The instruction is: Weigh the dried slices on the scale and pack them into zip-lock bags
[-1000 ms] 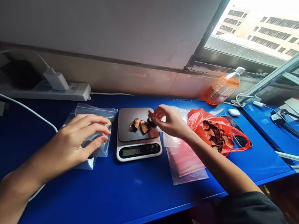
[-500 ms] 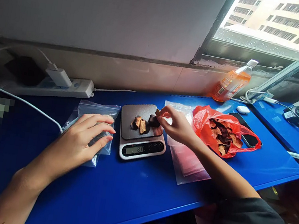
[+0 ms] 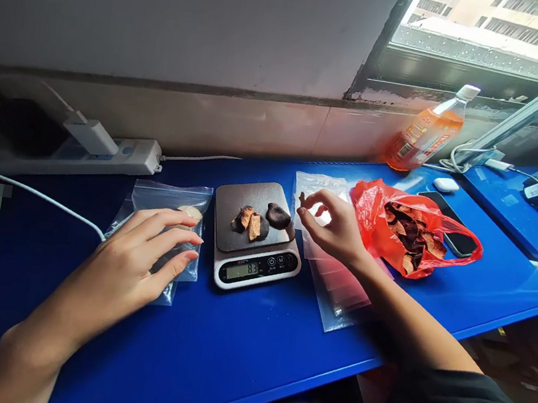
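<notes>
A white kitchen scale (image 3: 233, 189) with a dark metal plate stands on the blue table, its display reading about 8.3. Several dried dark-skinned slices (image 3: 256, 226) lie on the plate, one at its right edge. My right hand (image 3: 333, 224) is just right of the plate, thumb and index finger pinching a small dark dried piece. My left hand (image 3: 150, 254) hovers open, fingers apart, over clear zip bags (image 3: 174, 194) left of the scale; it holds nothing. A red plastic bag (image 3: 374, 207) of dried slices (image 3: 412, 240) sits beyond my right hand.
More clear zip bags (image 3: 334, 305) lie under my right forearm. A phone (image 3: 460, 240), a white earphone case (image 3: 446, 185) and an orange drink bottle (image 3: 425, 134) are at the back right. A white power strip (image 3: 141, 157) runs along the wall, its cable crossing the left side.
My right hand has drawn back to the right, off the scale plate, with the small piece still pinched. The dark slice at the plate's edge is now uncovered. My left hand has barely moved.
</notes>
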Demonstrator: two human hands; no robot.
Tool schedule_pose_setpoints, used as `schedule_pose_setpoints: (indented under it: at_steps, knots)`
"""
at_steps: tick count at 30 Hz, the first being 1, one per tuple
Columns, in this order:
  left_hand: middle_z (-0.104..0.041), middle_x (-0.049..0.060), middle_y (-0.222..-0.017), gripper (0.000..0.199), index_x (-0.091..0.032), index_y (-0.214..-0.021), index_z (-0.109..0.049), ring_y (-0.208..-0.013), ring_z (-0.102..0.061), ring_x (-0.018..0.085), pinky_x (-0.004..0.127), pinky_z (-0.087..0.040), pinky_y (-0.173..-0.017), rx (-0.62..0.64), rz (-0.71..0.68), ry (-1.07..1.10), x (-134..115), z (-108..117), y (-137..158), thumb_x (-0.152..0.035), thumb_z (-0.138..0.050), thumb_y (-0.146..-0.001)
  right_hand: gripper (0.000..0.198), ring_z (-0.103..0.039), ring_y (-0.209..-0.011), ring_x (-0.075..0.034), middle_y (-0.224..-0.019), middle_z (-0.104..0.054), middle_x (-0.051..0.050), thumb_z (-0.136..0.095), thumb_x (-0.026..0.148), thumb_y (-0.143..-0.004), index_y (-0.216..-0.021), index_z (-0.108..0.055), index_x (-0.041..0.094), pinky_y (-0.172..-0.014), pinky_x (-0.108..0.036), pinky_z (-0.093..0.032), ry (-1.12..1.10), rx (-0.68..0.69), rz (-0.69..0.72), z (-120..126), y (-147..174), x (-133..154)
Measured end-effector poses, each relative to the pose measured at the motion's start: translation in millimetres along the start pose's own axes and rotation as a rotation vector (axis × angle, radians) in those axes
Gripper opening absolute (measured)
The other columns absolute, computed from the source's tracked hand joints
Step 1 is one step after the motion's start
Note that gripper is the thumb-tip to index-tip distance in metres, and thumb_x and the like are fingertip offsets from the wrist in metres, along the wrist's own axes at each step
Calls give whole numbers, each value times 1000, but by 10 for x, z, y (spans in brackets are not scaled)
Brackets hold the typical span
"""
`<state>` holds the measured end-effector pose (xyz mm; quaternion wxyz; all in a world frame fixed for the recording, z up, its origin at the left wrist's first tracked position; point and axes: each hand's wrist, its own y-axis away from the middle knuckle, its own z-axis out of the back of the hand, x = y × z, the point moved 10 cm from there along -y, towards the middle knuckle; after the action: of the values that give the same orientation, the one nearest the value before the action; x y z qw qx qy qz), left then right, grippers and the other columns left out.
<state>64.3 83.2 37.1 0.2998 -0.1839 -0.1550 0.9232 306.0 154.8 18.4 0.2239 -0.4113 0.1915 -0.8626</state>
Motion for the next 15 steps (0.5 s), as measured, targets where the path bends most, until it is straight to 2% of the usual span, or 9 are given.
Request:
schedule_pose_setpoints:
  at_steps: [4,9,15]
  knots:
    - [-62,4,-120,20,-24,-103,-64,-118,-53,24,44,-45,-100,56,51,14,33,-64,9,-36,-50,-95,6,-56,-69,-13,-79,-66,-1,-59,24,-82,-77,-56,21,-64,-27,-45,23,36,7,-37,-4,44]
    - [-64,5,-119,24,-23,-99,-68,-118,-55,26,43,-46,-101,96,87,63,49,-167,7,-39,-50,-93,17,-54,-64,-13,-72,-65,0,-61,32,-83,-72,-53,22,-62,-28,-45,52,6,-35,6,-1,35]
    - [-62,5,-121,22,-24,-102,-67,-119,-53,26,43,-45,-102,135,87,68,64,-235,20,-38,-52,-93,4,-59,-78,-15,-85,-67,-4,-58,25,-85,-83,-57,22,-68,-30,-47,63,53,61,-46,14,105]
